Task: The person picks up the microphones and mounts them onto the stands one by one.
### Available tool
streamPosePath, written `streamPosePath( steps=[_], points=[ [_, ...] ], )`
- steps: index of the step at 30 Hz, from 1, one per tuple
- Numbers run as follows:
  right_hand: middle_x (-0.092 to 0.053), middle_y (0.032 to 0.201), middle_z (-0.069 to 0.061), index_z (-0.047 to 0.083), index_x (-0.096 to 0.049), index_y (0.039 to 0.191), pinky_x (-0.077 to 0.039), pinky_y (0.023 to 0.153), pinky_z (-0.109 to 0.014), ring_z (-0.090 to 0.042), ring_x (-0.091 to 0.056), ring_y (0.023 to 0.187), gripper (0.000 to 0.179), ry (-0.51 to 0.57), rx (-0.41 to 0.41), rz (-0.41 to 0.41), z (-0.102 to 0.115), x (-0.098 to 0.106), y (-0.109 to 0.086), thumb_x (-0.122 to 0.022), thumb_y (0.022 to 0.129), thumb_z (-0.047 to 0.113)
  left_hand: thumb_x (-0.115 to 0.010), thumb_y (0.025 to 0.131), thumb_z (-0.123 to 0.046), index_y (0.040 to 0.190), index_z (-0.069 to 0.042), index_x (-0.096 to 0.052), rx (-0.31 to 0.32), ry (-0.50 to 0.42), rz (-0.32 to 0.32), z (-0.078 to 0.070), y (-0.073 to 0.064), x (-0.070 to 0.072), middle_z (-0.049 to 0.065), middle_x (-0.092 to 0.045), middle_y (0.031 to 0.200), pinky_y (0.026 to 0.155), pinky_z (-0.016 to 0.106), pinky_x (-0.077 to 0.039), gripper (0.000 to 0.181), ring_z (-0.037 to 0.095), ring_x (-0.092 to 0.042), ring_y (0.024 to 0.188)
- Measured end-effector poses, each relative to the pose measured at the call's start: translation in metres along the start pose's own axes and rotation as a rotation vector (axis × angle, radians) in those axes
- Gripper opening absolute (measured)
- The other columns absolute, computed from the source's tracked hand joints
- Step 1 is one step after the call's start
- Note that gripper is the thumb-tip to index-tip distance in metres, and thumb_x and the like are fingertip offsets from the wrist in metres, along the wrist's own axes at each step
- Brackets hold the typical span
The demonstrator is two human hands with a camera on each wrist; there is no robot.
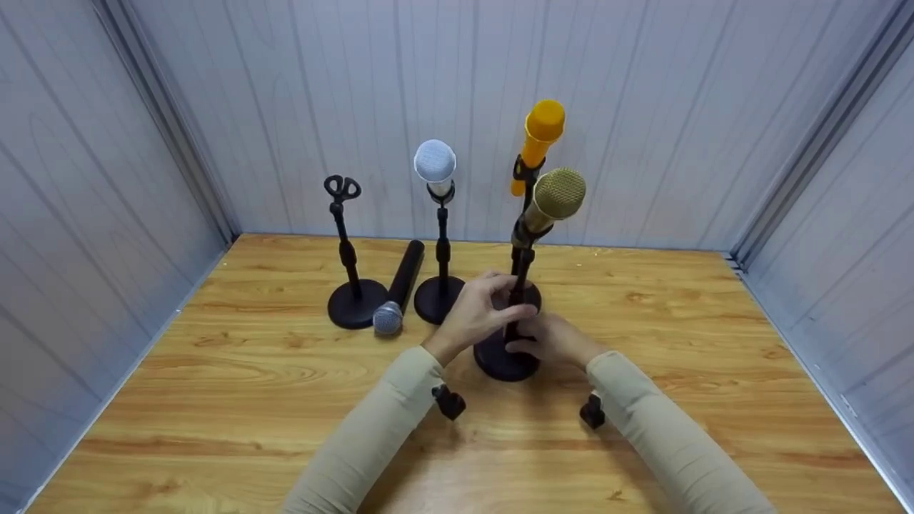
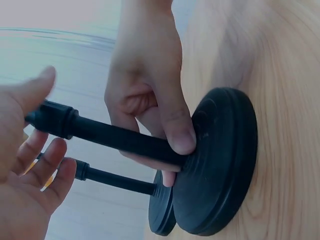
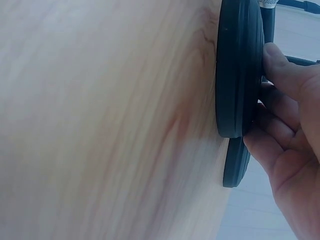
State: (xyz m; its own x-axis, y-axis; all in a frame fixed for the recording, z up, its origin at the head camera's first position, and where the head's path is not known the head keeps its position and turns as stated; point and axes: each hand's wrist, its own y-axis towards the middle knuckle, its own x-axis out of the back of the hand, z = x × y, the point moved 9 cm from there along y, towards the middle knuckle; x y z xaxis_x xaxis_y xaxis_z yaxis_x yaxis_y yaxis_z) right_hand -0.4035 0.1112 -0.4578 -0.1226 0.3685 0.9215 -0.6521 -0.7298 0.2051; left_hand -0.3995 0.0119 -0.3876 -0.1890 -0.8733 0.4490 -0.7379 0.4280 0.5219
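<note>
A gold microphone [image 1: 559, 194] sits in the clip of a black desk microphone stand [image 1: 505, 365], upright on the table. My right hand [image 1: 560, 339] pinches the bottom of that stand's pole, its thumb and fingers right above the round base [image 2: 220, 165]. Higher up, my left hand [image 1: 475, 314] is around the pole, with its thumb [image 2: 37, 92] lifted off and its fingers loosely bent on the other side. Close behind stands a second stand with a yellow microphone [image 1: 545, 127], its base partly hidden by the front stand and my left hand.
Left of my hands, a white microphone [image 1: 435, 163] sits on another stand [image 1: 443, 246]. A black microphone [image 1: 404, 282] with a silver head lies on the wooden table [image 1: 285, 400], beside a stand with a bare clip [image 1: 343, 188]. Pale panel walls [image 1: 357, 86] enclose the back and sides.
</note>
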Motion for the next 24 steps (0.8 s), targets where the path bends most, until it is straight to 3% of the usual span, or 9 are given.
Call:
streamPosePath(
  steps=[4,10,19,24],
  points=[
    [-0.061,0.077,0.005,0.013,-0.061,0.082,-0.048,0.066,-0.031,-0.012,-0.059,0.072,0.022,0.008,-0.021,0.011,-0.001,-0.001,0.0,-0.069,0.098,0.026,-0.079,0.091,-0.026,0.117,-0.015,-0.074,-0.008,-0.03,-0.003,-0.002,0.001,0.003,-0.003,-0.069,0.108,0.082,0.034,-0.055,0.028,0.01,-0.065,0.091],
    [-0.066,0.082,0.005,0.014,-0.065,0.088,-0.051,0.069,-0.033,-0.012,-0.063,0.077,0.017,0.023,-0.054,0.021,-0.004,0.0,-0.001,-0.069,0.099,0.027,-0.074,0.096,-0.017,0.124,-0.015,-0.07,0.016,-0.116,0.055,-0.004,0.001,-0.001,-0.005,-0.072,0.107,0.084,0.032,-0.056,0.029,0.01,-0.069,0.093],
    [-0.065,0.083,0.006,0.014,-0.066,0.088,-0.05,0.069,-0.031,-0.009,-0.061,0.075,0.016,0.051,-0.066,0.02,-0.005,0.0,-0.002,-0.069,0.099,0.026,-0.067,0.101,-0.016,0.127,-0.009,-0.066,0.006,-0.119,0.134,-0.003,0.002,-0.007,-0.003,-0.07,0.112,0.085,0.031,-0.055,0.027,0.01,-0.068,0.097],
    [-0.057,0.072,0.01,0.015,-0.06,0.079,-0.044,0.062,-0.028,-0.006,-0.053,0.066,0.025,0.049,-0.037,0.016,-0.004,-0.001,-0.001,-0.069,0.098,0.028,-0.075,0.095,-0.016,0.124,-0.01,-0.069,-0.013,-0.108,0.096,-0.003,0.004,-0.001,-0.001,-0.072,0.109,0.084,0.04,-0.057,0.03,0.011,-0.069,0.093]
  ],
)
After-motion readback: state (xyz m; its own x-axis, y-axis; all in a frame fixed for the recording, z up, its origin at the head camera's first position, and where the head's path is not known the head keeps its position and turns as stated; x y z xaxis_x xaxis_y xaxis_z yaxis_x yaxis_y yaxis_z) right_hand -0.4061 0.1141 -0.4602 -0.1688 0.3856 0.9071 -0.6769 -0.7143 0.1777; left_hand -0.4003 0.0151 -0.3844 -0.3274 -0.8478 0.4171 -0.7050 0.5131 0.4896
